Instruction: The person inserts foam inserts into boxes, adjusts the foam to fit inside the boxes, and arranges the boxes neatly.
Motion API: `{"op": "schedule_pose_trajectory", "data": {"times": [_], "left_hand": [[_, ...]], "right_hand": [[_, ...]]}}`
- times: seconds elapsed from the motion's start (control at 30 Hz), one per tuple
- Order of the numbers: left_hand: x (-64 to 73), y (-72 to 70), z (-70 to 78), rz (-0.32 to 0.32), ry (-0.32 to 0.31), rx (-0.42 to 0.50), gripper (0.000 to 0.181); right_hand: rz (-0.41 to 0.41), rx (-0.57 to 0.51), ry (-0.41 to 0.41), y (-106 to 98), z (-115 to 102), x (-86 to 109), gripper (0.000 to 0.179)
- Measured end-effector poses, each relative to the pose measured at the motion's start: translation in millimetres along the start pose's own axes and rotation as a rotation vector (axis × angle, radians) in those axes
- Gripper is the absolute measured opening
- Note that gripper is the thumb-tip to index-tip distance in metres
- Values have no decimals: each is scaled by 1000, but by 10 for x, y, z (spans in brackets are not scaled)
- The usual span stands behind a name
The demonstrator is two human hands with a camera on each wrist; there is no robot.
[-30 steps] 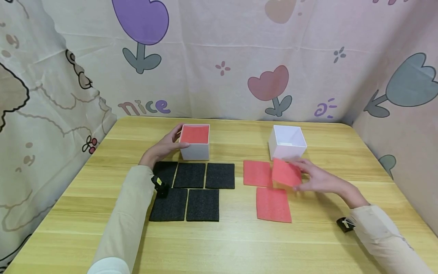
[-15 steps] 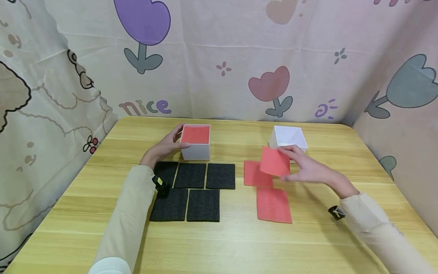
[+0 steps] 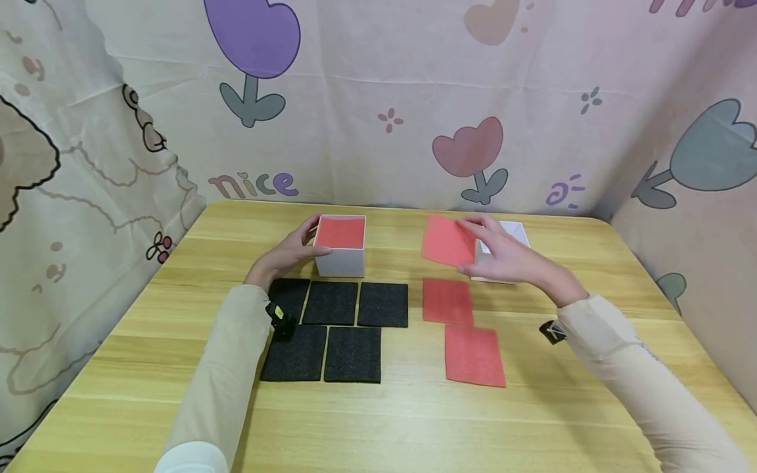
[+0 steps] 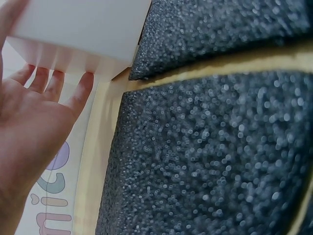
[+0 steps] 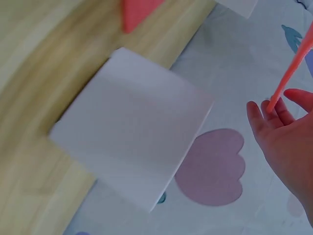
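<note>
Red felt-like sq. is pinched by its edge in R hand, aloft to the R of the white cube-shaped box, which is clasped by L hand. For a clean carry, sq. is best kept flat w/ light pinch, box steady.

Behind the wood-grain counter hangs a pale cloth printed with a purple tulip, a pink tulip and the word "nice"; a grey-blue tulip shows at the right.
</note>
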State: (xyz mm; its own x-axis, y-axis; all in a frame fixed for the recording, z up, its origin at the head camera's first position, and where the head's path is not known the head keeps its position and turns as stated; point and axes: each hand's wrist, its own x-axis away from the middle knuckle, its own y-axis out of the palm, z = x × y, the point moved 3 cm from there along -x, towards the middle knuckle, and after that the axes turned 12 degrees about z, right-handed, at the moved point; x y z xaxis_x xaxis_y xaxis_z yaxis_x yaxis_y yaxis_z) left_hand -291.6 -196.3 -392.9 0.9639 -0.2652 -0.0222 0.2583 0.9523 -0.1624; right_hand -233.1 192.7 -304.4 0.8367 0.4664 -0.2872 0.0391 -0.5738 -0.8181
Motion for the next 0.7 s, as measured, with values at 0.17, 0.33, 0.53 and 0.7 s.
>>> {"op": "schedule_pose_trajectory", "data": {"times": [0.17,0.33,0.53,0.7], "left_hand": [[6,7,7,-1,4,-9,85],[17,13,12,2,-1,-11,85],[6,24,13,0,4,-2,84],[14,13,2,8,-5,-2,87]], "right_hand": [[-62,15,-14,123,-114,-207,85],[-87,19,-35,273,-207,-409,86],[-104,39,-30,436,-290,-638,83],[-156,33,-23,611,-369,-796,81]]}}
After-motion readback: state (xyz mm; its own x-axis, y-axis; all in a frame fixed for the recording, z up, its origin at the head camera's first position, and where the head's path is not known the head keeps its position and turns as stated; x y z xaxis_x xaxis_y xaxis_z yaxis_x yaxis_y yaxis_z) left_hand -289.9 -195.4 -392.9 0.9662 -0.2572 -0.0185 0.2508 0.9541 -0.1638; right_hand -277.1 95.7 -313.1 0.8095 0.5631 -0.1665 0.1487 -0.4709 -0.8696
